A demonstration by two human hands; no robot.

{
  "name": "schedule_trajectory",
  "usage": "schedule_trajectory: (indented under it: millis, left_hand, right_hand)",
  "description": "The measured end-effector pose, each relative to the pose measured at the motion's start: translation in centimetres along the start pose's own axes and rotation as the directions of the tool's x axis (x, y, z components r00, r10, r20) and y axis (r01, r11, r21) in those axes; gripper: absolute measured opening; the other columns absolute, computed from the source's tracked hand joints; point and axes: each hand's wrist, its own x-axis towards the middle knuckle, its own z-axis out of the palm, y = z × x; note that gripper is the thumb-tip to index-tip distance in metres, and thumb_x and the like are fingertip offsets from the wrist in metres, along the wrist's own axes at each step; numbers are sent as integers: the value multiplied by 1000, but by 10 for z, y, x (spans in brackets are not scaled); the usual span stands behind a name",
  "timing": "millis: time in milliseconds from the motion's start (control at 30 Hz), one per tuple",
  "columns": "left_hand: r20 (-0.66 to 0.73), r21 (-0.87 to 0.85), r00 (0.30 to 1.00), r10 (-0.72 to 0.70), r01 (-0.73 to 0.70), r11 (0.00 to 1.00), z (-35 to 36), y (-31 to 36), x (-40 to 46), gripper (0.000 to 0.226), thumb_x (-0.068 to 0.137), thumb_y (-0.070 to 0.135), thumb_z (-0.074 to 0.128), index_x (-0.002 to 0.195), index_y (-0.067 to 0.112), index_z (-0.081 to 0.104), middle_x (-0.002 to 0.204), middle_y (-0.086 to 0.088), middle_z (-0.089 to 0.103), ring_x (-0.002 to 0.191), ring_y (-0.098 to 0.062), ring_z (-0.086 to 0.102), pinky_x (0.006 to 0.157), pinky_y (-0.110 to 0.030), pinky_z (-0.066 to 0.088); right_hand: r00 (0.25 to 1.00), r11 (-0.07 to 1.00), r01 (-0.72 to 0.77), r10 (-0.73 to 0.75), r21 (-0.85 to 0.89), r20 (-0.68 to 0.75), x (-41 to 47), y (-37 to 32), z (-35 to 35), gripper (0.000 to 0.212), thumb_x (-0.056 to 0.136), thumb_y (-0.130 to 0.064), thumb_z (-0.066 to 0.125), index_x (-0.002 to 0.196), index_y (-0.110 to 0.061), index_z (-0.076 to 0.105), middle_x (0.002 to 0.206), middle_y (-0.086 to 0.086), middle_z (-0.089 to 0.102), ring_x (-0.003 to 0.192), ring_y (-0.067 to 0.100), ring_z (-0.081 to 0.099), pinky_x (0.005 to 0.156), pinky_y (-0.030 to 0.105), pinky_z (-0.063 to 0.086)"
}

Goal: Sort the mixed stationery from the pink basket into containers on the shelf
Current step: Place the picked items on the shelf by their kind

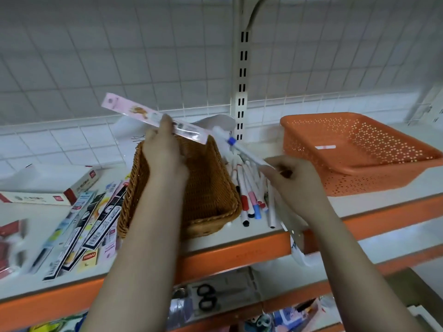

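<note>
Scissors (206, 298) on lower shelf nearest you. Higher up, your right hand (291, 178) pinches white pen (242, 151) over loose pen pile (250, 192); left hand (165, 149) grips pink pack (153, 117) above wicker basket (203, 188). Orange tray (359, 149) behind, right, nearly empty. Pink basket not visible. Risk: pen held near its end, could slip and scatter pile off edge.

Wicker basket (208, 188): woven brown cane, rough and matt;
Orange tray (359, 149): perforated plastic, smooth with a slight sheen;
Pink packet (134, 111): glossy clear plastic over printed card;
Markers (249, 192): smooth white plastic barrels, coloured caps;
Shelf (239, 238): smooth pale top, orange painted edge;
Back wall (143, 56): white wire grid
</note>
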Motion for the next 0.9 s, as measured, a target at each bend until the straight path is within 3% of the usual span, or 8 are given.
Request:
schedule_trajectory:
  millis: [200,400,533,567,633,700,767,900]
  left_hand:
    - [103,607,992,79,-125,784,-67,17,-8,37,91,42,56,71,12,56,58,-1,57,54,-16,50,59,-28,37]
    - [-54,827,957,284,-117,550,-130,30,-7,41,89,37,59,68,2,57,54,-5,50,59,-23,44,57,-28,36]
    - [-91,949,981,174,32,312,-164,30,12,34,89,42,59,83,9,65,68,-7,58,75,-25,58,65,-28,40]
    - [-105,931,979,174,35,364,-169,34,12,35,89,44,58,94,10,64,75,-6,58,75,-24,57,68,-28,41]
    - [-201,702,971,126,53,710,-180,48,8,34,95,44,48,94,12,61,67,-1,56,61,-16,50,60,-25,43]
    - [-204,123,971,-128,156,980,-194,65,-1,35,100,36,39,81,12,56,57,-1,45,49,-13,43,50,-18,43]
    - [-109,-284,965,-238,199,938,-219,75,-9,34,100,27,35,75,9,50,62,-4,40,49,-15,46,48,-18,47]
    - [-53,-407,966,-251,209,889,-286,105,-21,43,103,23,27,66,6,43,64,-10,48,60,-24,53,69,-39,44]
  right_hand:
    - [986,910,-162,160,-381,-38,10,22,25,38,91,-37,58,116,-9,64,111,13,63,95,26,60,79,30,44]
    - [960,928,282,-274,-243,63,8,-59,60,26,94,-34,52,110,-18,65,97,-2,66,85,13,61,78,28,50]
    - [887,902,415,-371,-122,274,-6,-100,102,19,94,-30,54,101,-19,68,80,-5,67,68,8,61,65,27,53]
    - [870,902,423,-379,-85,317,-12,-108,113,19,94,-30,55,102,-18,68,79,-4,67,67,10,61,64,28,52]
    - [831,906,424,-394,13,392,-25,-122,138,23,93,-31,56,107,-16,66,79,0,67,65,14,61,63,30,50]
    - [783,915,386,-393,119,482,-44,-135,171,29,91,-34,59,114,-18,63,86,-1,65,67,15,60,61,28,46]
    - [739,921,343,-387,188,551,-65,-147,207,35,88,-37,63,119,-20,60,90,-2,59,74,11,54,62,22,40]
    - [722,917,290,-397,273,567,-108,-178,280,29,86,-25,67,113,-17,66,94,3,66,81,8,59,70,13,42]
